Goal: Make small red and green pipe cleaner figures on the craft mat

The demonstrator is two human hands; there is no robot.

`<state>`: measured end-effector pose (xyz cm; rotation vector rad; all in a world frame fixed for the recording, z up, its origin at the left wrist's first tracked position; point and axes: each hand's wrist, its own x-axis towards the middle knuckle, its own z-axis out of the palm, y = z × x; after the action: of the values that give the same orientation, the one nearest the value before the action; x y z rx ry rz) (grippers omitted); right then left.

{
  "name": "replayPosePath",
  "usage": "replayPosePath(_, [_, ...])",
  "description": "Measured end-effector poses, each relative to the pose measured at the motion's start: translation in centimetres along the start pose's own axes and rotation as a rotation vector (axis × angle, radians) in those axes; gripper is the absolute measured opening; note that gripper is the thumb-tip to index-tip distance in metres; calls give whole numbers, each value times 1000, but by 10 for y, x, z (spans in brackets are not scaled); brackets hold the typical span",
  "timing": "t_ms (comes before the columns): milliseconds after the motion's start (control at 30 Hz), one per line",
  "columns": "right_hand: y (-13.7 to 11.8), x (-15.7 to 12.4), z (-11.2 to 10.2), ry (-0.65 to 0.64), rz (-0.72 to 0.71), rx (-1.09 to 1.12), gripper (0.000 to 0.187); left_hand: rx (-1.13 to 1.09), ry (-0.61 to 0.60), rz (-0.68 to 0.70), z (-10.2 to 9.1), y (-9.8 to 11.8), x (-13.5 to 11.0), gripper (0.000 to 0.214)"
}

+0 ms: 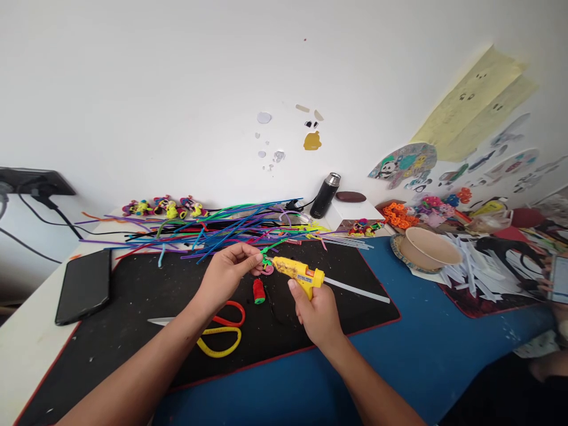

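One glue gun (293, 268), one pair of scissors (220, 329), one black flask (325, 198) and one bowl (432, 251) are showing; pipe cleaners (248, 225) are lying about, too many to count.

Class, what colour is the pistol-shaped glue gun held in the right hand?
The pistol-shaped glue gun is yellow with dark stains, as the head view shows.

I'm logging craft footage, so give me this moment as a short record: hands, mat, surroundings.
Left hand: pinching a small green-and-pink piece
Right hand: gripping a yellow glue gun, nozzle toward that piece; contact unclear
Gun's rear: white stick extending
On black mat: scissors with red and yellow handles; red-and-green item
Behind: colored stems, black bottle
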<state>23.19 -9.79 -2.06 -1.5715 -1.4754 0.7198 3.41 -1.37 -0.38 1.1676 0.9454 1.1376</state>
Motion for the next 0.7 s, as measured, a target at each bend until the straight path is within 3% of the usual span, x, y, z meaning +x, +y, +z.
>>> replayPosePath(700, [6, 4, 3, -1, -35, -18, 65, -21, -9, 0, -1, -1, 1, 36])
